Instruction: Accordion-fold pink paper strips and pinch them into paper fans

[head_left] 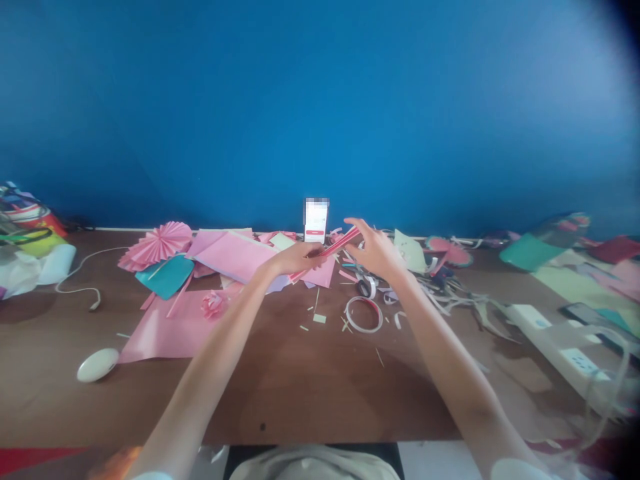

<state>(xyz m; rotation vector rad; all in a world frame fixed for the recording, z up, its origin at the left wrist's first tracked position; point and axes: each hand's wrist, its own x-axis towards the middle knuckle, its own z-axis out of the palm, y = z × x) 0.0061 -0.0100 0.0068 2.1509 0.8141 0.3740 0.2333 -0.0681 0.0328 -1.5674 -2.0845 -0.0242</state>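
Note:
A narrow folded strip of pink paper, showing lighter lines along its length, slants up to the right between my two hands. My left hand is closed round its lower left part, and a short end sticks out below the fingers. At the upper right end my right hand has hold of the strip, with the index finger raised above it and the thumb below. Behind the hands a lit phone stands upright. Flat sheets of pink paper lie left of my left hand.
A pleated pink fan, a teal paper piece and a white mouse lie to the left. Rightward are a tape roll, scattered paper scraps, and a white power strip with cables. A blue wall rises behind the table.

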